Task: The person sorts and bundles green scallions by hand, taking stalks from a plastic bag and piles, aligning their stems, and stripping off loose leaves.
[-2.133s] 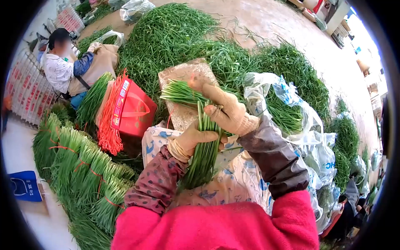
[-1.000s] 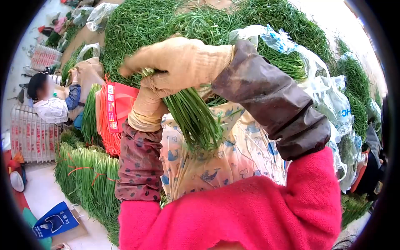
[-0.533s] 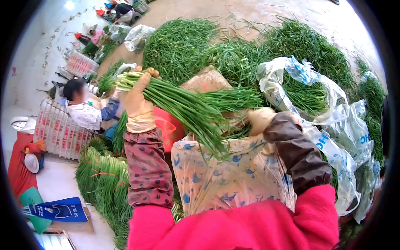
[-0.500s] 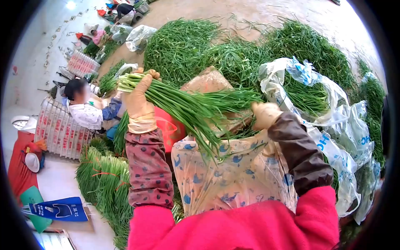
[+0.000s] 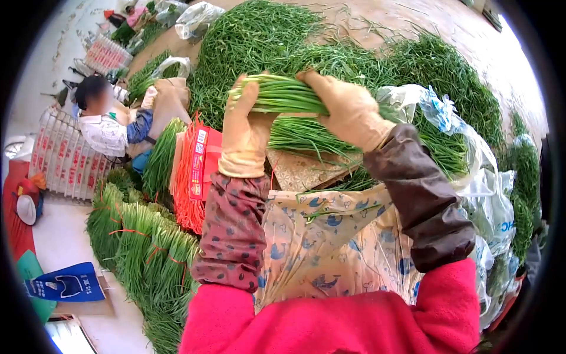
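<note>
My left hand (image 5: 244, 127), gloved, is closed around the pale stem ends of a bunch of green chives (image 5: 283, 94). Farther along the same bunch, my gloved right hand (image 5: 351, 112) wraps over the stalks from the other side. The bunch is held about level, above a patterned board (image 5: 315, 171). More loose chives (image 5: 309, 135) lie on that board, just under my hands. A stained apron with blue whales (image 5: 330, 242) covers my lap, with a few stray stalks on it.
Red tie strips (image 5: 191, 183) hang left of my left forearm. Tied chive bundles (image 5: 147, 248) stand at lower left. Heaped loose greens (image 5: 253, 44) lie ahead, plastic bags (image 5: 489, 194) at right. A co-worker (image 5: 106, 127) sits at left beside stacked crates (image 5: 62, 153).
My right hand has come up and left from beside the board onto the bunch. The bunch has turned from slanting down to about level. The view has shifted slightly.
</note>
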A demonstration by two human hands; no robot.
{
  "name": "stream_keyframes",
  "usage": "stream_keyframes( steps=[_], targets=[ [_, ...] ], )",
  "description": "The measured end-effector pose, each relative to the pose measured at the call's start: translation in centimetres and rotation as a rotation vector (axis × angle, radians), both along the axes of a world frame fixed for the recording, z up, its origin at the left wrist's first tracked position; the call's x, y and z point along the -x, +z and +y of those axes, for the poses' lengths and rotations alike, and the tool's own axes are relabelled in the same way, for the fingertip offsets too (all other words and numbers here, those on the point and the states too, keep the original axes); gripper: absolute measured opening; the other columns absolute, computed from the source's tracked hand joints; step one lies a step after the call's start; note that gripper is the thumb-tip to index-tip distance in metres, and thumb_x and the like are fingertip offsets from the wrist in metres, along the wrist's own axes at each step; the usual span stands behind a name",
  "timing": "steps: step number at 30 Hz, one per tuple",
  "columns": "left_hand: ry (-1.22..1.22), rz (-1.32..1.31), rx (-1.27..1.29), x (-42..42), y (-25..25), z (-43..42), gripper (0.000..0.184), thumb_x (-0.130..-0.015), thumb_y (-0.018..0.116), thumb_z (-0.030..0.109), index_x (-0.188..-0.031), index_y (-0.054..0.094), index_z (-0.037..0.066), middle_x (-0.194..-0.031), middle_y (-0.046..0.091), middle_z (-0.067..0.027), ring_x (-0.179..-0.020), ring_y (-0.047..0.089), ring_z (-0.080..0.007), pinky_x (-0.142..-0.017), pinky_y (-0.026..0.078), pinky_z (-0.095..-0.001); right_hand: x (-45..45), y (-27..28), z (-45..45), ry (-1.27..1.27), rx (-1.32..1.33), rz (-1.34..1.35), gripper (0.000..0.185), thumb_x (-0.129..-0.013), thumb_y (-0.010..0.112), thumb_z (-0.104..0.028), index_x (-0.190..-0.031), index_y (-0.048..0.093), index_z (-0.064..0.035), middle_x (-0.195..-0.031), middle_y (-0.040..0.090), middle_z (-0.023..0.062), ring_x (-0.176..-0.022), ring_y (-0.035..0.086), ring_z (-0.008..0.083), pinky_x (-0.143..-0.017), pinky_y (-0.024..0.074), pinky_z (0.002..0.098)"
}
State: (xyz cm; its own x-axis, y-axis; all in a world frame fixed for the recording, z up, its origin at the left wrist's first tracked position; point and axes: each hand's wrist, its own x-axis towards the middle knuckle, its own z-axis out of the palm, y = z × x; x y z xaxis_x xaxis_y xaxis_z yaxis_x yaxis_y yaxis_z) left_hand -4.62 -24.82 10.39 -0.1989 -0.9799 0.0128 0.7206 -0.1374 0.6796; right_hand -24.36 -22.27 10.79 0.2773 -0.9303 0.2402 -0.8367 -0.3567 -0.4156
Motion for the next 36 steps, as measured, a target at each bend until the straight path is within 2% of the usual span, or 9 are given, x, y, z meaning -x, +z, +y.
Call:
stream_keyframes(
  steps=[2, 4, 7, 11, 15, 20, 25, 31, 36],
  targets=[
    [0.171, -0.323, 0.029, -2.7, -4.7, 0.0, 0.046, -0.087, 0.065, 0.039, -0.118, 0.049, 0.009, -0.126, 0.052, -0.0099, -0.123, 0.045, -0.0282, -0.101, 0.037, -0.0542, 1.2, -1.6, -2.3, -0.028, 0.03, 0.155, 0.056, -0.08, 0.065, -0.009, -0.131, 0.041, -0.0114, -0.098, 0.062, 0.0133, -0.088, 0.064, 0.0295, -0.07, 0.0535, 0.0382],
    [0.286, -0.372, -0.249, -4.1, -9.8, 1.4, 0.047, -0.087, 0.063, 0.039, -0.12, 0.048, 0.009, -0.129, 0.049, -0.0103, -0.123, 0.045, -0.0293, -0.101, 0.039, -0.0528, 2.0, -5.1, -4.2, -0.005, 0.028, 0.219, 0.055, -0.08, 0.063, -0.008, -0.131, 0.041, -0.0114, -0.098, 0.062, 0.0132, -0.088, 0.065, 0.0297, -0.07, 0.0535, 0.0384],
    [0.023, -0.284, -0.449, -6.1, -21.3, 4.1, 0.036, -0.088, 0.062, 0.034, -0.114, 0.058, 0.009, -0.108, 0.063, -0.0081, -0.098, 0.059, -0.0253, -0.089, 0.046, -0.0467, -0.1, -8.8, -6.7, 0.019, -0.151, 0.316, 0.052, -0.079, 0.057, -0.003, -0.129, 0.043, -0.0084, -0.1, 0.063, 0.0145, -0.088, 0.065, 0.0317, -0.071, 0.0534, 0.0391],
    [-0.079, -0.111, -0.634, -4.7, -25.2, 8.9, 0.031, -0.083, 0.063, 0.019, -0.112, 0.062, 0.009, -0.098, 0.064, -0.0114, -0.103, 0.059, -0.0282, -0.09, 0.046, -0.0354, -3.0, -15.2, -10.1, 0.147, -0.08, 0.107, 0.04, -0.072, 0.055, 0.002, -0.111, 0.055, -0.0061, -0.089, 0.065, 0.0166, -0.086, 0.063, 0.0381, -0.068, 0.0515, 0.0443],
    [-0.112, -0.123, -0.825, -2.7, -23.1, 8.6, 0.033, -0.088, 0.057, 0.005, -0.12, 0.051, 0.0, -0.107, 0.058, -0.0117, -0.104, 0.058, -0.0253, -0.09, 0.049, -0.0371, -7.1, -20.8, -12.2, -0.009, -0.229, 0.018, 0.023, -0.076, 0.061, -0.012, -0.099, 0.06, -0.0103, -0.084, 0.067, 0.0094, -0.071, 0.066, 0.0299, -0.064, 0.0516, 0.0444],
    [-0.132, -0.35, -0.709, -1.7, -22.1, 6.8, 0.048, -0.091, 0.055, 0.003, -0.136, 0.038, 0.0, -0.12, 0.053, -0.0124, -0.108, 0.055, -0.025, -0.091, 0.049, -0.042, -9.3, -25.4, -8.6, -0.023, -0.237, 0.093, 0.091, -0.072, 0.072, -0.041, -0.143, 0.031, -0.003, -0.134, 0.045, 0.0178, -0.12, 0.042, 0.033, -0.097, 0.0319, 0.0437],
    [-0.305, -0.524, -0.486, -2.4, -24.7, 6.4, 0.044, -0.094, 0.052, 0.008, -0.136, 0.037, 0.002, -0.124, 0.053, -0.0142, -0.108, 0.056, -0.0256, -0.089, 0.049, -0.0392, -7.5, -23.6, -10.0, 0.075, -0.471, -0.011, 0.097, -0.068, 0.075, -0.046, -0.143, 0.031, -0.0039, -0.136, 0.044, 0.0156, -0.12, 0.044, 0.0321, -0.097, 0.0354, 0.0456],
    [-0.267, -0.433, -0.711, 0.1, -22.9, 5.7, 0.041, -0.096, 0.051, 0.013, -0.132, 0.038, 0.002, -0.12, 0.057, -0.0163, -0.102, 0.059, -0.0242, -0.083, 0.052, -0.0339, 2.4, -15.9, -9.0, 0.088, -0.568, 0.065, 0.097, -0.077, 0.07, -0.046, -0.147, 0.019, -0.0029, -0.153, 0.02, 0.0196, -0.141, 0.02, 0.0327, -0.115, 0.0187, 0.046],
    [-0.156, -0.924, -0.057, -0.1, -24.3, 5.6, 0.04, -0.095, 0.052, 0.009, -0.132, 0.043, 0.0, -0.11, 0.063, -0.0129, -0.095, 0.06, -0.0182, -0.083, 0.05, -0.0303, 21.6, -18.3, -1.2, -0.256, -0.399, 0.021, 0.079, -0.078, 0.069, -0.02, -0.144, 0.029, -0.001, -0.146, 0.035, 0.0199, -0.134, 0.038, 0.028, -0.112, 0.0302, 0.0318]
  ],
)
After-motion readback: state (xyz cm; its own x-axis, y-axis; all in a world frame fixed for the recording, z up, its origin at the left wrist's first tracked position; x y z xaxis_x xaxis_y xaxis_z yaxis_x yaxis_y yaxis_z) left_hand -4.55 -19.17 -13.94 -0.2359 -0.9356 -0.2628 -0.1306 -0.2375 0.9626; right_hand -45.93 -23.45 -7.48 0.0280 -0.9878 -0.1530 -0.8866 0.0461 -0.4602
